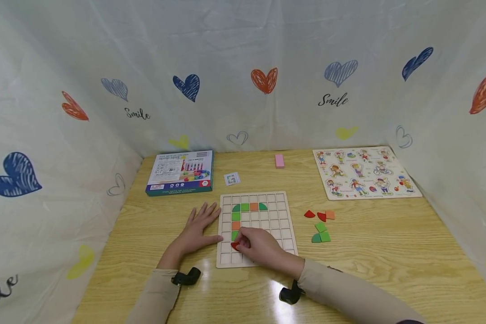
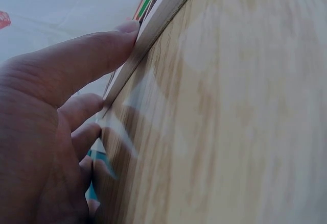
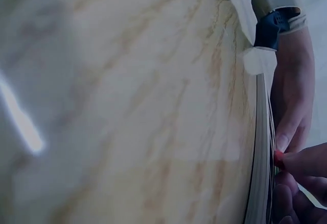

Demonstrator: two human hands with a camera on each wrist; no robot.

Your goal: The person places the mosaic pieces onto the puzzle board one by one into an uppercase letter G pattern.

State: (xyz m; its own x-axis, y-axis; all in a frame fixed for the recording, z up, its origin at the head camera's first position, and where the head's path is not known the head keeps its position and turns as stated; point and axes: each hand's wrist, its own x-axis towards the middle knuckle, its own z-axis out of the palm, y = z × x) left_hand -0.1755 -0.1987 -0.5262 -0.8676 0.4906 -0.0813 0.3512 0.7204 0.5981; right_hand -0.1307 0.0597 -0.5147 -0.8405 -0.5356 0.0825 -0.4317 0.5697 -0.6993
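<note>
A wooden grid board [image 1: 273,231] lies on the table. Green and orange squares run down its left part and along an upper row, where a dark green quarter-circle piece [image 1: 263,206] ends the row. My right hand [image 1: 263,247] pinches a red quarter-circle piece [image 1: 235,246] between thumb and finger, just below the lowest green square [image 1: 234,235]. In the right wrist view the red piece [image 3: 278,159] shows at the thumb's tip. My left hand [image 1: 197,228] has its fingers spread, with thumb [image 2: 97,55] and fingertips touching the board's left edge.
Right of the board lie loose pieces: red quarter-circles [image 1: 309,214], an orange square [image 1: 330,214], green squares [image 1: 325,236] and a dark green quarter-circle [image 1: 316,238]. Farther back are a boxed set [image 1: 180,173], a small patterned card [image 1: 231,178], a pink block [image 1: 280,161] and a picture puzzle board [image 1: 366,173].
</note>
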